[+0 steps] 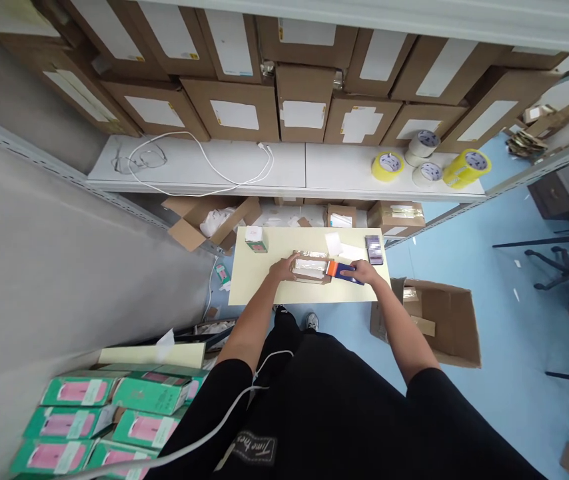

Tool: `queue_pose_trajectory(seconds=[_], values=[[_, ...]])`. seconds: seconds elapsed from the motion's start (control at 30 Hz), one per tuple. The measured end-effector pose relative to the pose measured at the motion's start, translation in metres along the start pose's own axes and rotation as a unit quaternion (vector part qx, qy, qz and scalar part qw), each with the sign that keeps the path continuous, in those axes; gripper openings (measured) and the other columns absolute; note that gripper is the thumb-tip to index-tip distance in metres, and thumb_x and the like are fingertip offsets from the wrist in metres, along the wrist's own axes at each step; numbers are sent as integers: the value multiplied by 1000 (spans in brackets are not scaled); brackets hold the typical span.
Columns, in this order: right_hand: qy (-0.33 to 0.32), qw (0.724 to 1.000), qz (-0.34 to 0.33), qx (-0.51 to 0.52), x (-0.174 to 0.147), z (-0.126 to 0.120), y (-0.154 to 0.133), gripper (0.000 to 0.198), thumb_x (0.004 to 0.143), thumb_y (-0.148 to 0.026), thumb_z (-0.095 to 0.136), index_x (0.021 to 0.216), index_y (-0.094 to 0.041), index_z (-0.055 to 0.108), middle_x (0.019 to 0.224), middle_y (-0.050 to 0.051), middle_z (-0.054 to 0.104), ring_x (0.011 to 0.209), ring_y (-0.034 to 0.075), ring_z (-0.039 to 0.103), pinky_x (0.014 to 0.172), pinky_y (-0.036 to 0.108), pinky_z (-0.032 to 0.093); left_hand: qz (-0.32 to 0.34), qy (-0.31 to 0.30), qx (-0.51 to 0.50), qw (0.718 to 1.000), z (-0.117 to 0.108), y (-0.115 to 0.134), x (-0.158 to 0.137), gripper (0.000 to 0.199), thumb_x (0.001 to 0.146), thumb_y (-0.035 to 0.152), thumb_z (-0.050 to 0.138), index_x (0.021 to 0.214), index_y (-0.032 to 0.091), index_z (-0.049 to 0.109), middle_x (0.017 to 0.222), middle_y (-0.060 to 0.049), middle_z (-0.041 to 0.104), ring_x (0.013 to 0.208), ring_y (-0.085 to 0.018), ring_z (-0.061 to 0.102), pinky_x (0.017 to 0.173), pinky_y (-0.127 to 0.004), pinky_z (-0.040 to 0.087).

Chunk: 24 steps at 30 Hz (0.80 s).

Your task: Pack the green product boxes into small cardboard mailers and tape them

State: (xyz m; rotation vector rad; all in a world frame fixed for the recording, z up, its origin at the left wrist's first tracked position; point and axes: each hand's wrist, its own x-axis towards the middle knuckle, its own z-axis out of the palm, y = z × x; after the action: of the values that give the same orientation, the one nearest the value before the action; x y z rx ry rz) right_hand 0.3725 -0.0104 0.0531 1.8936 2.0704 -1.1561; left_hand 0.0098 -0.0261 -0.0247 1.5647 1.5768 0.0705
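Note:
A small brown cardboard box (309, 275) lies on the pale yellow table (254, 287), with shiny clear tape and a white label on its top. My left hand (283, 268) grips the box's left end, fingers bent over its edge. Closed around a dark blue tape dispenser (348, 272) with an orange head, my right hand (363, 272) keeps that head against the box's right end. A white and green small box (256, 239) stands at the table's back left. White paper slips (334, 244) and a dark phone-like device (374, 250) lie behind my right hand.
Above the table, a shelf (284, 163) carries a white cable, tape rolls (387, 166) and stacked cartons (234, 120). An open carton (444, 320) sits on the floor at right, another (214, 220) behind the table's left corner. Green boxes (79, 423) are stacked lower left.

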Motion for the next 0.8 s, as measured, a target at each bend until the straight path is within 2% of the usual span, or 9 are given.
queue_pose_trajectory(seconds=[0.1, 0.23, 0.33, 0.57, 0.8], values=[[5, 999, 27, -21, -7, -14, 28, 45, 77, -64, 78, 67, -22, 68, 66, 7, 71, 66, 21, 64, 59, 31, 37, -11, -30, 19, 999, -1, -3, 2, 119, 55, 41, 94, 161, 38, 40, 148, -9, 64, 124, -34, 67, 95, -33, 51], [12, 998, 59, -11, -19, -31, 67, 47, 75, -66, 78, 66, -21, 69, 68, 6, 72, 65, 20, 65, 59, 30, 39, -12, -30, 13, 999, 0, -3, 5, 122, 51, 39, 94, 161, 38, 39, 140, -7, 69, 120, -34, 69, 92, -33, 52], [17, 998, 53, -2, -26, -38, 82, 48, 71, -67, 82, 66, -22, 69, 67, 5, 71, 65, 20, 64, 59, 29, 39, -17, -26, 4, 1000, 3, -1, 6, 125, 49, 38, 95, 161, 36, 40, 142, -9, 68, 120, -35, 69, 92, -34, 52], [9, 998, 55, -11, -31, -35, 84, 49, 73, -69, 81, 68, -21, 71, 69, 5, 73, 64, 19, 65, 58, 28, 40, -22, -49, 31, 998, 0, 4, -1, 124, 58, 39, 93, 166, 37, 31, 153, -11, 60, 129, -37, 64, 98, -37, 52], [54, 989, 93, -104, -18, -21, 62, 48, 77, -66, 82, 85, -19, 77, 96, 18, 78, 88, 30, 72, 67, 33, 46, -39, -68, 69, 995, -3, 11, -4, 129, 63, 42, 94, 169, 36, 20, 154, -14, 58, 130, -37, 64, 101, -39, 52]])
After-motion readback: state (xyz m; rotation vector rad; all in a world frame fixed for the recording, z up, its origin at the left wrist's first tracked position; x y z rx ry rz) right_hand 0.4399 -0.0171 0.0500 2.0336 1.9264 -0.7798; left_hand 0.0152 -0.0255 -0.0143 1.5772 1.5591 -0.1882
